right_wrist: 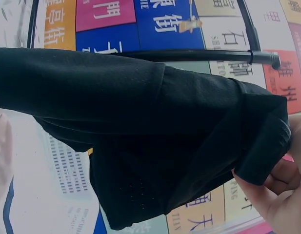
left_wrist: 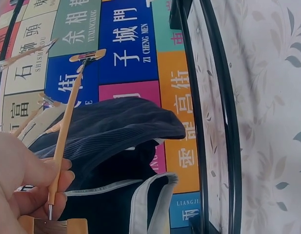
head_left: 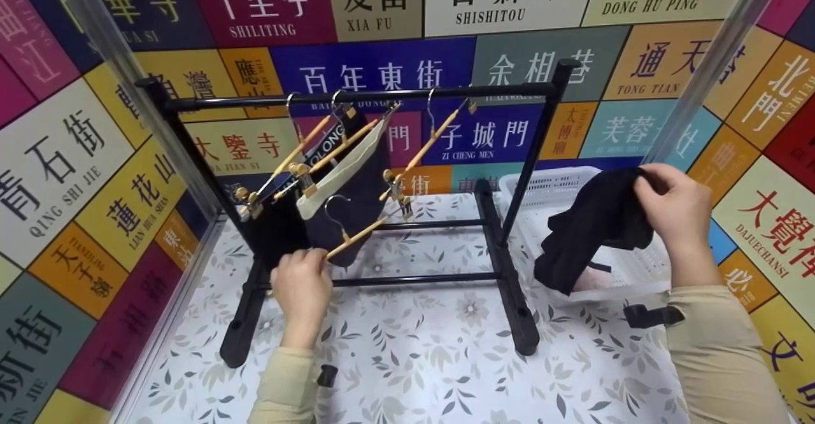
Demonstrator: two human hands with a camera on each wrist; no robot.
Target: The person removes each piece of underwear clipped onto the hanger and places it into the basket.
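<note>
My left hand [head_left: 302, 293] grips a wooden clip hanger [head_left: 356, 238] near one end, in front of the rack. In the left wrist view, thumb and fingers close round the hanger bar [left_wrist: 68, 122] just above its clip. On the right, my right hand [head_left: 678, 211] pinches a black cloth garment [head_left: 598, 220] at its upper edge, and the cloth droops over a white basket [head_left: 547, 179]. The right wrist view has the garment [right_wrist: 155, 112] folded and spread across it, its kind not clear. No garment is on the held hanger.
A black rack [head_left: 382, 97] stands on the flower-patterned table. From its bar hang a dark garment with a pale band [head_left: 356, 188], a black garment with lettering [head_left: 283, 220] and a bare wooden hanger [head_left: 433, 137]. Something pale pink [head_left: 593, 279] lies in the basket.
</note>
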